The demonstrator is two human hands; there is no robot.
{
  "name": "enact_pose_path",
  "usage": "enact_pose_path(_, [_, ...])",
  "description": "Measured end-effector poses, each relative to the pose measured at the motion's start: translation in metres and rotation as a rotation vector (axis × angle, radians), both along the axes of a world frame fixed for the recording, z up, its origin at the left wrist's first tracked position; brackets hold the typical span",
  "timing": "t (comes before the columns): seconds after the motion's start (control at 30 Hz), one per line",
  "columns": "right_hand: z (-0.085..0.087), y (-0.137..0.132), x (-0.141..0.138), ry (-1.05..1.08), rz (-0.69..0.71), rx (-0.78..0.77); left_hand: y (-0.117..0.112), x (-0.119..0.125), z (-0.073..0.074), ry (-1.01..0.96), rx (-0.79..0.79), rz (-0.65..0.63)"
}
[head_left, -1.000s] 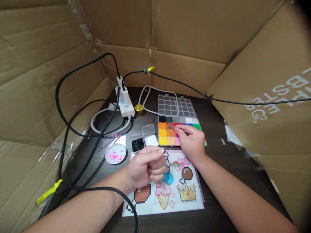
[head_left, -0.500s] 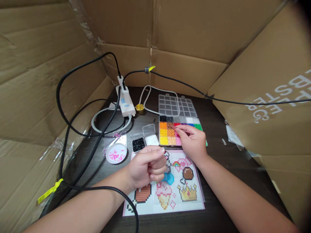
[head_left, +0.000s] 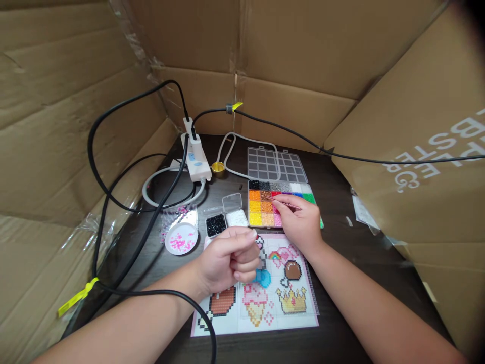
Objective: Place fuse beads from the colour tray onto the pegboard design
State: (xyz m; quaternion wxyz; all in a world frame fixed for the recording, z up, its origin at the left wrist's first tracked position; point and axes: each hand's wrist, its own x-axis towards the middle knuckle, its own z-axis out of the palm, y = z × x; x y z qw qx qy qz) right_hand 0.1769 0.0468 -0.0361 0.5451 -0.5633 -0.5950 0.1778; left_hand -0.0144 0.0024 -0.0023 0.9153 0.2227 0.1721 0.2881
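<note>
Pinched in my right hand (head_left: 301, 222) is a pair of thin reddish tweezers (head_left: 286, 202), their tips over the brown beads of a compartment box (head_left: 254, 207) full of coloured fuse beads. My left hand (head_left: 233, 257) is curled closed above the pattern sheet (head_left: 278, 326); whether anything is inside it I cannot make out. The sheet carries pixel pictures, among them an ice cream cone (head_left: 255, 306), a crown (head_left: 292, 302) and a brown round shape (head_left: 292, 270). Part of it lies hidden beneath my left hand and forearm.
Small open boxes of black beads (head_left: 215, 225) and white beads (head_left: 237, 218) stand left of the compartment box. A white dish (head_left: 181, 253) holds pink beads. Behind are a power strip (head_left: 199, 169) and a gold cup (head_left: 217, 169). Black cable (head_left: 151, 293) crosses my left forearm; cardboard walls (head_left: 295, 108) surround the table.
Hardly anything differs. Both hands keep their places, with the tweezer tips still over the brown beads.
</note>
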Motion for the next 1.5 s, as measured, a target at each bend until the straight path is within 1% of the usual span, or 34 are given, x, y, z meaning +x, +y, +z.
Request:
enact_pose_path(0.27, [0.0008, 0.0003, -0.0005, -0.036, 0.02, 0.05, 0.0006, 0.0009, -0.0005, 0.0, 0.001, -0.005])
enact_pose_path(0.47, [0.0013, 0.0019, -0.0002, -0.051, 0.024, 0.034, 0.0001, 0.0003, 0.0, 0.004, 0.005, -0.001])
enact_pose_path(0.83, [-0.0003, 0.0004, 0.0006, -0.011, 0.002, 0.004, 0.0001, 0.0002, -0.0002, 0.008, 0.001, -0.005])
enact_pose_path(1.13, [0.0029, -0.001, -0.0003, 0.011, -0.023, -0.015, -0.0008, 0.0002, 0.0, 0.004, 0.003, 0.007])
enact_pose_path(1.5, [0.0059, -0.0019, -0.0017, 0.042, -0.001, -0.036, -0.0001, 0.0004, -0.001, -0.004, -0.003, 0.007])
